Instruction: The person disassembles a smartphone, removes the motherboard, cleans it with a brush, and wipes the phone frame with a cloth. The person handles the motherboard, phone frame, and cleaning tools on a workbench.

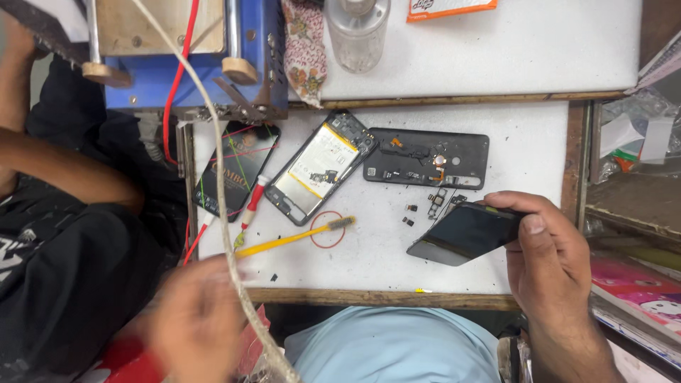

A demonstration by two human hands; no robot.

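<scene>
My right hand [550, 262] has its grip closed on a dark phone screen [464, 232] above the white surface [525, 142]. My left hand [195, 319] is blurred; I cannot tell its grip.

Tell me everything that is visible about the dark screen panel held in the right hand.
The screen panel is a thin, flat, glossy black rectangle, like glass, unlit. It is tilted, its lower left corner close to the white worktop; whether it touches is unclear. The right hand pinches its right end, thumb in front. Small loose parts lie just beyond its upper edge, near the black back cover.
</scene>
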